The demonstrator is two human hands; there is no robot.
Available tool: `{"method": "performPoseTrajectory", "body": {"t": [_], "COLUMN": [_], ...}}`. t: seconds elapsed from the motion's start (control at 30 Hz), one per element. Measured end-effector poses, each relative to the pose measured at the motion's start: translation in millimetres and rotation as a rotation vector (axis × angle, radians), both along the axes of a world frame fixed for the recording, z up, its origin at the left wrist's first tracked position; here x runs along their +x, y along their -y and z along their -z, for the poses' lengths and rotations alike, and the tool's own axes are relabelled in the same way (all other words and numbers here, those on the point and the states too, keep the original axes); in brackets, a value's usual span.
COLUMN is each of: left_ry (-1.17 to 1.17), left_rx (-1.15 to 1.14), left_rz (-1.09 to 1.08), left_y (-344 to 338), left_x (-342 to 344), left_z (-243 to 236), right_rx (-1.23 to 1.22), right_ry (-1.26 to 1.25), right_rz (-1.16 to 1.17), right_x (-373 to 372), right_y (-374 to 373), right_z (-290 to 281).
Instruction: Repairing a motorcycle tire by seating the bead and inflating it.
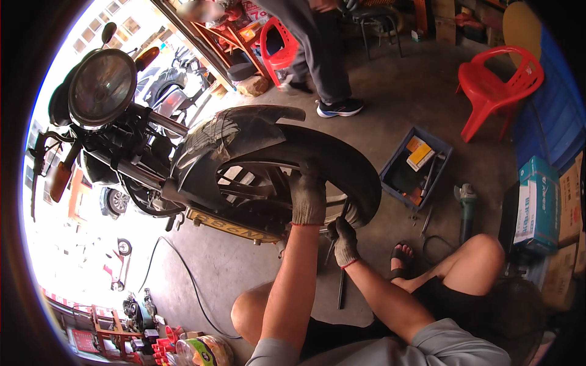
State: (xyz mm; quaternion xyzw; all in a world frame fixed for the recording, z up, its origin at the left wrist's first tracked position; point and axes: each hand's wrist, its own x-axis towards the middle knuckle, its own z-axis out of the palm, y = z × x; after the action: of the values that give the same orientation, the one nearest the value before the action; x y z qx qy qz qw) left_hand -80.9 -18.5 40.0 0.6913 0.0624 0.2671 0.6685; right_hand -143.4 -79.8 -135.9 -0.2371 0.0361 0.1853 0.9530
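The motorcycle front wheel with its black tyre (363,177) stands under a scuffed dark fender (220,137). My left hand (308,195), in a dirty knit glove, is on the wheel at the inner edge of the tyre; its fingers blend into the dark rubber, so their grip is unclear. Lower right of it, my gloved right hand (343,241) is closed on a slim black bar (344,209) angled across the rim at the tyre's edge. Another long dark bar (341,290) lies below on the floor.
A blue crate (394,177) of tools, an angle grinder (466,210) and red chairs (497,88) are rightward. Teal cartons (537,201) stand at far right. Another person's legs (329,73) are beyond the wheel. A cable (168,241) crosses the floor at left, near other motorcycles.
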Motion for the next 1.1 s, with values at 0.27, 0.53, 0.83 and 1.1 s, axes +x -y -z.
{"method": "performPoseTrajectory", "body": {"t": [0.27,0.53,0.83,1.1], "left_ry": [0.028,0.055,0.119,0.117], "left_rx": [-0.011,-0.178,-0.276,0.415], "left_rz": [0.018,0.052,-0.031,-0.173], "left_y": [-5,-16,-21,-28], "left_x": [3,9,9,10], "left_z": [-3,9,9,13], "right_rx": [-0.130,0.043,-0.568,-0.159], "right_ry": [0.059,0.031,0.141,0.086], "right_rz": [0.189,0.203,0.398,0.212], "right_x": [20,19,25,28], "right_y": [-26,-39,-43,-39], "right_z": [-1,-8,-14,-13]}}
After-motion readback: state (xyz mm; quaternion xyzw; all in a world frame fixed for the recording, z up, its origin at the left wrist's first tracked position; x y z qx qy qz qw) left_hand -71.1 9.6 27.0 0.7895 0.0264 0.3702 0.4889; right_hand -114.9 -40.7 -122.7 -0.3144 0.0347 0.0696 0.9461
